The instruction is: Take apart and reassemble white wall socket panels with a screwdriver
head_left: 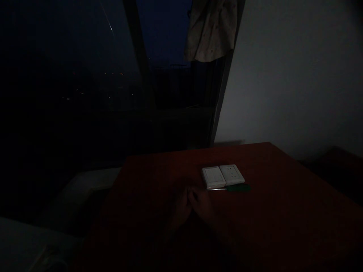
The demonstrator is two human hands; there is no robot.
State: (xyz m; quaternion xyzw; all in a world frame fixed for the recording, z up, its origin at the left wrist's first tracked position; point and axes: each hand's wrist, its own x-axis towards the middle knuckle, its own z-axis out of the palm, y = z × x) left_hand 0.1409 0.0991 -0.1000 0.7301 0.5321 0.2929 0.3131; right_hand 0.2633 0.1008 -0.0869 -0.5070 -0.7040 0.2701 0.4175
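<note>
The room is very dark. My left hand and my right hand rest together on a red table, fingers meeting near the middle; the dimness hides whether they hold anything. Just beyond my right hand lie two white wall plates side by side: a switch plate on the left and a socket plate on the right. A screwdriver with a green handle and a metal shaft lies along their near edge, its tip pointing towards my hands.
A dark window with distant lights fills the left. A pale cloth hangs at its top right. A white wall stands behind the table. Something pale, dimly seen, lies left of the table.
</note>
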